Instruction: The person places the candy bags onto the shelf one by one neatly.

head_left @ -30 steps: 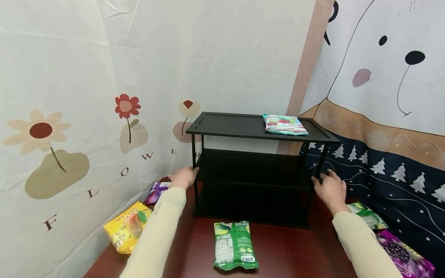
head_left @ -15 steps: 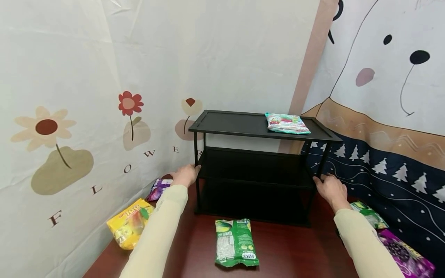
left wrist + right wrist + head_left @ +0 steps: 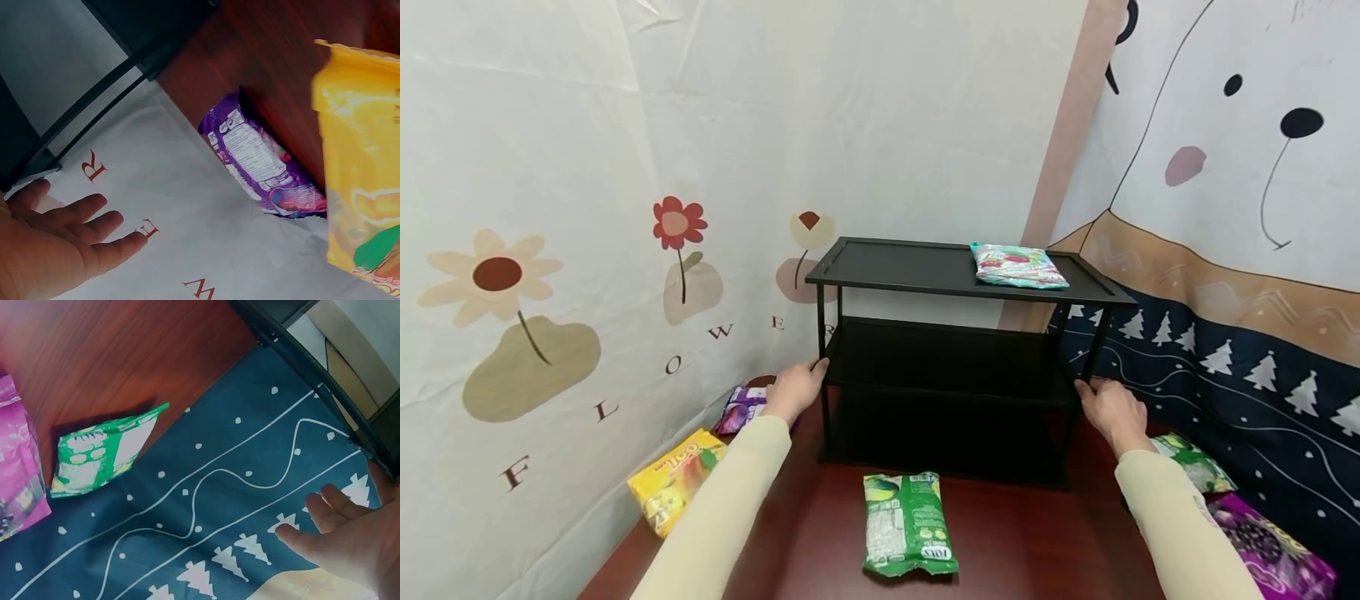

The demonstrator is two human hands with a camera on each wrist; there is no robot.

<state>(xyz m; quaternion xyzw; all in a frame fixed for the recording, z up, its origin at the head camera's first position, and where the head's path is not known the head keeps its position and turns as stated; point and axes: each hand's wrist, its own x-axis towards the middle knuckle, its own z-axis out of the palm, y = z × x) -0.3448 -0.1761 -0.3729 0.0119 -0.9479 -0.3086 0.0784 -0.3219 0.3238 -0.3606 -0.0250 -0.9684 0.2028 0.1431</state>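
Observation:
A black three-tier shelf rack stands at the middle of the table. My left hand touches its left side by the front post, at about the middle tier. In the left wrist view the left hand's fingers spread outward, one fingertip at the rack's edge. On the other side, my right hand touches the right front post at a similar height. Its fingers are loosely bent in the right wrist view, and its thumb is hidden there. A teal-and-pink snack bag lies on the top tier.
In front of the rack lies a green snack bag. A yellow bag and a purple bag are at the left by the printed cloth wall. Another green bag and a magenta bag lie at the right.
The head view has shifted slightly. My left wrist and forearm have dropped a little and swung outward, with the hand still at the rack. The right hand stays at the post.

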